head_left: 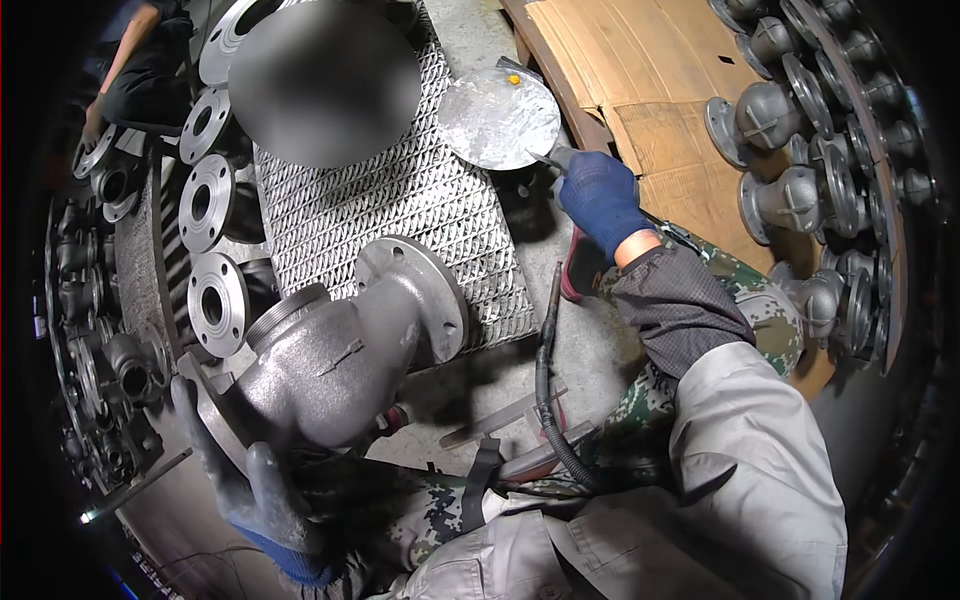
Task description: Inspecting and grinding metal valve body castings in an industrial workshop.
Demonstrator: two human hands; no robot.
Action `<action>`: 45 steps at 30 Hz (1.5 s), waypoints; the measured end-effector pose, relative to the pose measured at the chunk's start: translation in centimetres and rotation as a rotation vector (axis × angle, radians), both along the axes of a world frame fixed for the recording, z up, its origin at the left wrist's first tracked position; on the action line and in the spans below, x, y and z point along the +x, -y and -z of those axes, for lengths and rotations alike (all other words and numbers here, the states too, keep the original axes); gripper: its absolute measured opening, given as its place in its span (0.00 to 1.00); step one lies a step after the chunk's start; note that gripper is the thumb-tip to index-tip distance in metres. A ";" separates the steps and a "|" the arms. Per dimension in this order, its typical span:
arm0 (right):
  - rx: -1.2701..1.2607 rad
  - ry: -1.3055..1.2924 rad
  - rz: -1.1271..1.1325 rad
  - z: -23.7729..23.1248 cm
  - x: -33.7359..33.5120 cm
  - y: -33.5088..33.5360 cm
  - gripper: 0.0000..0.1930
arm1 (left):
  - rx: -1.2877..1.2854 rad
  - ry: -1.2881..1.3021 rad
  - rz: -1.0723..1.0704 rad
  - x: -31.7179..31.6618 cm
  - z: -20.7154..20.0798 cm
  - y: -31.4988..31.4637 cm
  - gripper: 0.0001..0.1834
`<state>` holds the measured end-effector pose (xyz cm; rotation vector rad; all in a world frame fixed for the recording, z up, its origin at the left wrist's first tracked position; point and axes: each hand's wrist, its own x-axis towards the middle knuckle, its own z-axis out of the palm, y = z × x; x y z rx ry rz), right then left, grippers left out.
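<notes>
A large grey cast-metal valve body (325, 375) with round flanges lies tilted at the near end of a metal mesh surface (440, 225). My left hand (255, 500), in a grey-coated blue glove, grips its near-left flange between thumb and fingers. Farther right, my right hand (600, 195), in a blue glove, is closed on a thin pointed tool (537, 156); its handle is hidden by the fingers, so I cannot tell its kind. The tool's tip is over the edge of a round grey plate (498, 120) with smears and a small orange spot on it.
Several flanged castings (212, 305) line the mesh's left side. More castings (785, 205) stand on cardboard (665, 160) at right. A black hose (546, 370) runs beside my leg. Another person's arm (118, 60) shows far left. A blurred round patch covers part of the mesh.
</notes>
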<state>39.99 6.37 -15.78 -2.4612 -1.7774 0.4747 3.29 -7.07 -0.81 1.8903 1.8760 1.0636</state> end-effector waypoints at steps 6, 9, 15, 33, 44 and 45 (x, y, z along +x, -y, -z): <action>0.331 -0.223 -0.071 -1.5 -1.4 2.1 0.19 | 0.027 0.081 0.071 -0.7 -0.1 -0.5 0.22; 0.478 -0.662 -0.159 -3.1 -4.9 5.1 0.19 | 0.060 0.049 0.089 -1.8 0.4 -0.3 0.24; 0.336 -1.238 -0.349 -5.4 -13.3 12.6 0.25 | 0.084 -0.028 0.091 -5.0 1.7 0.4 0.30; 0.429 -0.767 -0.497 -5.5 -18.1 13.0 0.30 | 0.204 -0.441 0.089 -5.8 2.6 1.0 0.22; 0.405 -0.663 -0.506 -5.2 -18.5 13.0 0.33 | 0.059 -0.414 0.050 -6.0 2.5 1.4 0.30; 0.377 -0.645 -0.512 -5.1 -18.5 13.0 0.33 | 0.037 -0.325 0.024 -5.9 2.5 1.5 0.31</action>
